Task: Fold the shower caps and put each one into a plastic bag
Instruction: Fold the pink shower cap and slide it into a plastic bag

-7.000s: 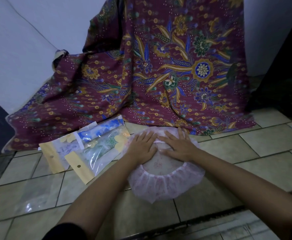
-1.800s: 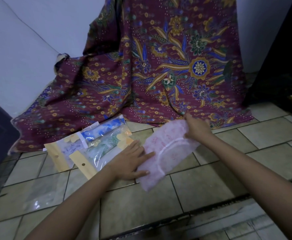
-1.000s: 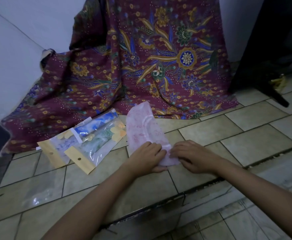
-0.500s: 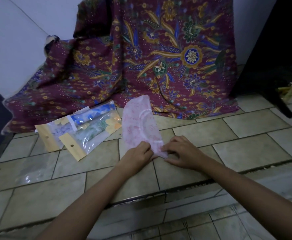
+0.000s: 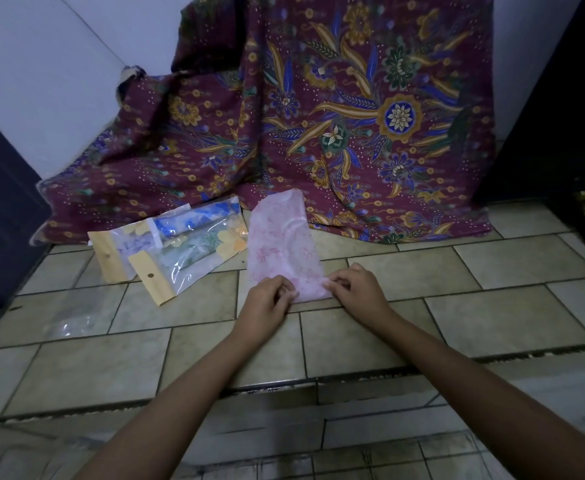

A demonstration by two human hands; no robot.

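A pink patterned shower cap point(image 5: 284, 244) lies folded into a narrow strip on the tiled floor, running away from me. My left hand point(image 5: 267, 301) pinches its near left corner, and my right hand point(image 5: 357, 291) pinches its near right corner. To the left lie two packed plastic bags point(image 5: 180, 247) with yellow header cards, holding a blue and a green cap. An empty clear plastic bag point(image 5: 71, 327) lies flat further left.
A maroon floral cloth point(image 5: 319, 116) hangs down the wall and spreads onto the floor behind the cap. A dark object point(image 5: 561, 133) with a leg stands at the right. A step edge point(image 5: 284, 386) crosses the floor under my forearms.
The round cap was pressed flat, then folded into a narrow strip. Both hands moved to its near end and now pinch the corners. The camera drew back slightly.
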